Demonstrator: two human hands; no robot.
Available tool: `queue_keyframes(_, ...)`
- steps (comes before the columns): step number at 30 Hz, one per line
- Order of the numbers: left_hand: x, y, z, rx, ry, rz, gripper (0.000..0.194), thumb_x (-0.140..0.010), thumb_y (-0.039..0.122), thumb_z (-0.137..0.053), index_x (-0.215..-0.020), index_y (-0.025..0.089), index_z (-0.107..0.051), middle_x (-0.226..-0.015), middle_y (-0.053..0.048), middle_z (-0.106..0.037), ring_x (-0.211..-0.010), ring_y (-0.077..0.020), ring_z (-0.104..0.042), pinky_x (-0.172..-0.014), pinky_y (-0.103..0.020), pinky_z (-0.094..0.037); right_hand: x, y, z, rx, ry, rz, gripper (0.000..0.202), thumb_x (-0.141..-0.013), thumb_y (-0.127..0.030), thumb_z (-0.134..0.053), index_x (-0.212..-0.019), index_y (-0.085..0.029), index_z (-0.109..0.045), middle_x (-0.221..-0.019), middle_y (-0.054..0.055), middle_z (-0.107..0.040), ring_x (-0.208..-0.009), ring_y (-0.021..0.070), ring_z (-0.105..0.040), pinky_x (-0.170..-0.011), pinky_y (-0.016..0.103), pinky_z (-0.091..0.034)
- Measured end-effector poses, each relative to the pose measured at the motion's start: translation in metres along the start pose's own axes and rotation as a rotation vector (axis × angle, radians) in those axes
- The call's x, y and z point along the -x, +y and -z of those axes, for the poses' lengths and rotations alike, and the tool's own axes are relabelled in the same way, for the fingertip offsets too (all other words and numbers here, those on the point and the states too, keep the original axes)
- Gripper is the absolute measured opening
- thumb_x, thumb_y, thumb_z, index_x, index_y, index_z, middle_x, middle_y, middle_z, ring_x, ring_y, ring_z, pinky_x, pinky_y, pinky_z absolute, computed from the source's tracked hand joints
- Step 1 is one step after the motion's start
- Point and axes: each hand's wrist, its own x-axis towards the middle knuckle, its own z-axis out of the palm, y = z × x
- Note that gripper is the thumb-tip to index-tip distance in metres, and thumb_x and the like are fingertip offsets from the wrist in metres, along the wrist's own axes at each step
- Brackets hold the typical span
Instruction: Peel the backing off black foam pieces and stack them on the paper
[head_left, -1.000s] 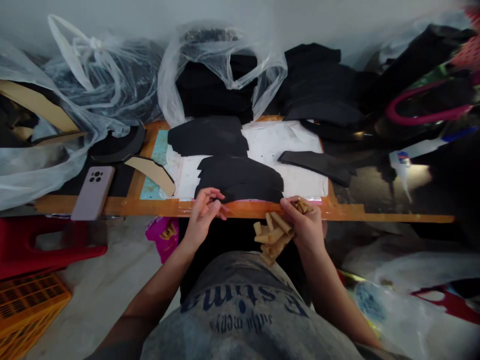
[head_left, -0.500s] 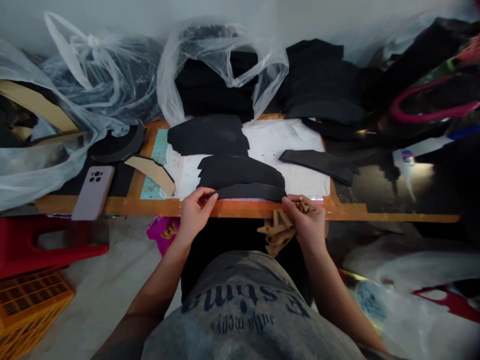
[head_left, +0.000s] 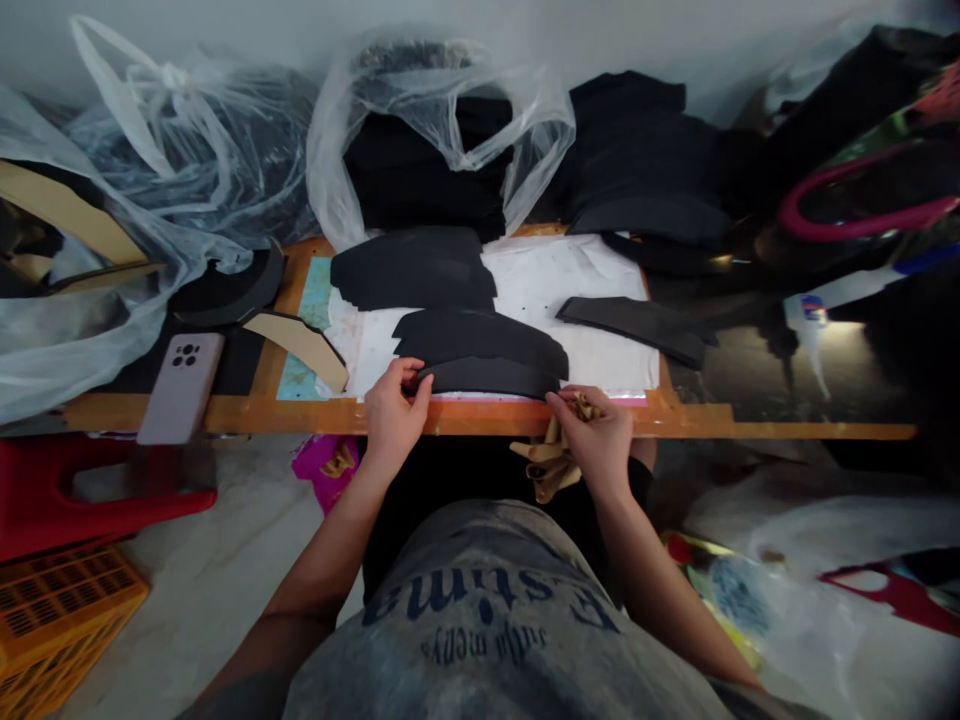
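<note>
A narrow, curved black strip (head_left: 487,377) lies along the near edge of a larger black cut piece (head_left: 480,335) on white paper. My left hand (head_left: 397,408) is closed at the strip's left end, thumb and fingers around its tip. At the opposite end, my right hand (head_left: 598,437) pinches the corner between thumb and finger. Crumpled tan strips (head_left: 549,470), perhaps peeled backing paper, are also tucked in that hand and hang below the table edge. Another black piece (head_left: 412,268) rests just beyond.
A phone (head_left: 181,388) and a tan-faced curved piece (head_left: 298,343) lie on the left. To the right are a black strip (head_left: 634,325) and a white-nozzled bottle (head_left: 814,310). Plastic bags (head_left: 330,150) line the back. A red stool (head_left: 45,500) stands below left.
The black strip has shifted slightly left and away from me, over the larger piece's near edge. My right hand has moved left with it, carrying the tan strips.
</note>
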Motion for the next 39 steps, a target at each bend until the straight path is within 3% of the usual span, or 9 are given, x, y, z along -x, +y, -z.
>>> queue_keyframes(10,0.002,-0.001,-0.005,-0.2,-0.006,-0.105,0.016,-0.093,0.029,-0.063,-0.103,0.019,-0.071,-0.086,-0.006,-0.069,-0.081,-0.0214,-0.067,-0.08,-0.034,-0.055,-0.005,-0.004,-0.001,0.326,-0.079,0.069,0.025,-0.087,-0.042,-0.065,-0.073,-0.021,-0.066,-0.088,0.009,-0.073,-0.079,0.0245,-0.068,-0.074,0.035,-0.05)
queue_keyframes(17,0.004,0.008,0.001,-0.481,0.141,-0.233,0.044,-0.093,0.037,-0.067,-0.13,0.014,-0.066,-0.142,-0.024,-0.055,-0.127,-0.0398,-0.055,-0.108,-0.057,-0.046,-0.018,-0.019,0.014,0.812,-0.264,0.051,0.037,-0.089,-0.049,-0.07,-0.067,-0.023,-0.053,-0.079,0.01,-0.068,-0.071,0.0245,-0.062,-0.062,0.032,-0.035)
queue_keyframes(20,0.012,0.017,-0.011,-0.451,0.016,-0.417,0.046,-0.102,0.026,-0.049,-0.146,0.014,-0.055,-0.154,-0.021,-0.052,-0.141,-0.0356,-0.05,-0.119,-0.058,-0.037,-0.021,-0.029,0.022,0.808,-0.267,0.038,0.036,-0.087,-0.049,-0.071,-0.069,-0.022,-0.055,-0.077,0.01,-0.069,-0.073,0.0263,-0.064,-0.063,0.032,-0.037)
queue_keyframes(23,0.024,0.03,-0.03,-0.418,-0.268,-0.637,0.054,-0.106,0.025,-0.038,-0.159,0.018,-0.039,-0.162,-0.014,-0.047,-0.152,-0.0276,-0.041,-0.125,-0.053,-0.031,-0.023,-0.038,0.013,0.501,-0.402,0.165,0.017,-0.093,-0.039,-0.062,-0.088,-0.022,-0.064,-0.087,0.007,-0.073,-0.08,0.0243,-0.068,-0.07,0.031,-0.044)
queue_keyframes(27,0.038,0.037,-0.038,-0.506,-0.406,-0.564,0.059,-0.106,0.041,-0.039,-0.163,0.026,-0.032,-0.169,-0.008,-0.034,-0.158,-0.0272,-0.031,-0.128,-0.053,-0.026,-0.026,-0.029,-0.004,0.51,-0.391,0.081,0.028,-0.091,-0.039,-0.059,-0.112,-0.02,-0.06,-0.089,0.009,-0.074,-0.079,0.028,-0.07,-0.07,0.033,-0.045)
queue_keyframes(30,0.04,0.019,-0.023,-0.528,-0.312,-0.376,0.067,-0.104,0.048,-0.043,-0.165,0.024,-0.028,-0.17,-0.012,-0.032,-0.158,-0.0314,-0.031,-0.128,-0.058,-0.024,-0.025,-0.016,-0.005,0.639,-0.281,-0.001,0.047,-0.083,-0.052,-0.069,-0.115,-0.019,-0.057,-0.079,0.009,-0.071,-0.073,0.0311,-0.067,-0.066,0.035,-0.043)
queue_keyframes(32,0.035,-0.001,-0.006,-0.529,-0.223,-0.256,0.069,-0.104,0.047,-0.044,-0.164,0.018,-0.028,-0.167,-0.018,-0.035,-0.156,-0.0353,-0.034,-0.127,-0.063,-0.022,-0.022,-0.012,0.0,0.625,-0.26,0.046,0.037,-0.081,-0.053,-0.07,-0.097,-0.022,-0.059,-0.076,0.008,-0.068,-0.073,0.0292,-0.064,-0.066,0.035,-0.043)
queue_keyframes(36,0.004,-0.044,0.04,-0.513,-0.019,-0.14,0.055,-0.103,0.035,-0.041,-0.153,0.013,-0.046,-0.157,-0.023,-0.049,-0.149,-0.036,-0.044,-0.124,-0.059,-0.031,-0.027,-0.013,0.026,0.263,-0.291,0.133,0.035,-0.081,-0.056,-0.07,-0.078,-0.023,-0.057,-0.071,0.001,-0.06,-0.065,0.0199,-0.056,-0.062,0.031,-0.043)
queue_keyframes(39,-0.021,-0.063,0.072,-0.595,0.012,-0.071,0.056,-0.094,0.043,-0.057,-0.138,0.009,-0.058,-0.14,-0.026,-0.06,-0.133,-0.0386,-0.057,-0.111,-0.051,-0.046,-0.057,-0.004,0.066,0.049,-0.098,-0.012,0.039,-0.071,-0.056,-0.081,-0.083,-0.024,-0.061,-0.068,-0.002,-0.056,-0.057,0.0159,-0.05,-0.053,0.029,-0.039)
